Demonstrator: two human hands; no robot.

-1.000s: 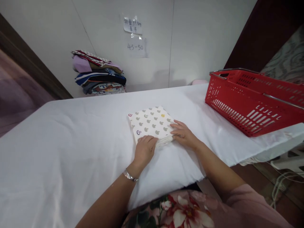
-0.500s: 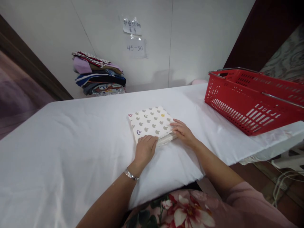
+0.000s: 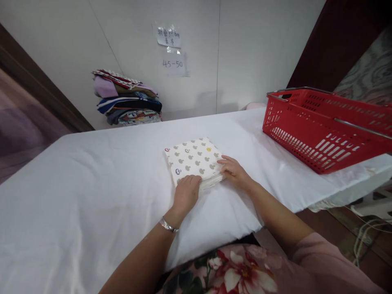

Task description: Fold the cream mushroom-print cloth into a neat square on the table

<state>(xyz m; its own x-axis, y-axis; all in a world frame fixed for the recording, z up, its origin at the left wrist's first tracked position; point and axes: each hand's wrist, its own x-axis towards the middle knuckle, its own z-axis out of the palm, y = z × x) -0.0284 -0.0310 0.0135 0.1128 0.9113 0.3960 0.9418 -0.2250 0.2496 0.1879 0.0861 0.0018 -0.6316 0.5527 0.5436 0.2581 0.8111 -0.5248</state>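
Observation:
A folded cream cloth point(image 3: 194, 159) printed with small grey mushrooms lies near the front middle of the white-covered table point(image 3: 92, 183). My left hand point(image 3: 186, 194) rests on its near left corner, fingers curled over the edge. My right hand point(image 3: 233, 171) grips the near right corner, fingers on top and thumb at the layered edge. A silver bracelet point(image 3: 168, 226) sits on my left wrist.
A red plastic basket point(image 3: 324, 126) with metal handles stands at the table's right end. A stack of folded clothes point(image 3: 127, 98) leans against the white wall at the back left. Two paper notes point(image 3: 171, 51) are taped to the wall. Cables lie on the floor at right.
Both hands stay on the near corners of the folded cloth. My view has shifted slightly; the cloth has barely moved.

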